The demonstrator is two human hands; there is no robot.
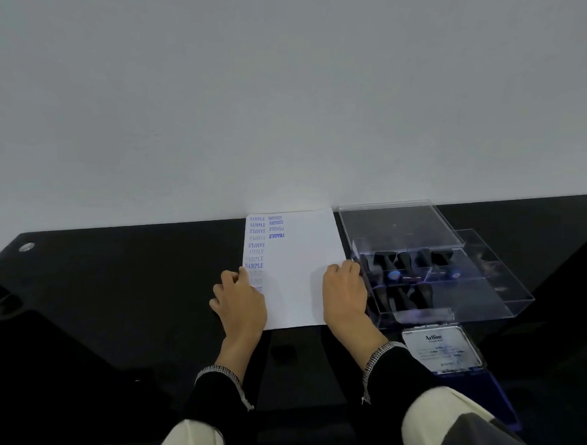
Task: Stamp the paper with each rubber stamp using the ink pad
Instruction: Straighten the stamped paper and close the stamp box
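I see a black table point(120, 297) carrying a sheet of paper point(301, 272), a clear plastic box point(432, 276) just right of it, and an ink pad point(453, 360) nearer me.
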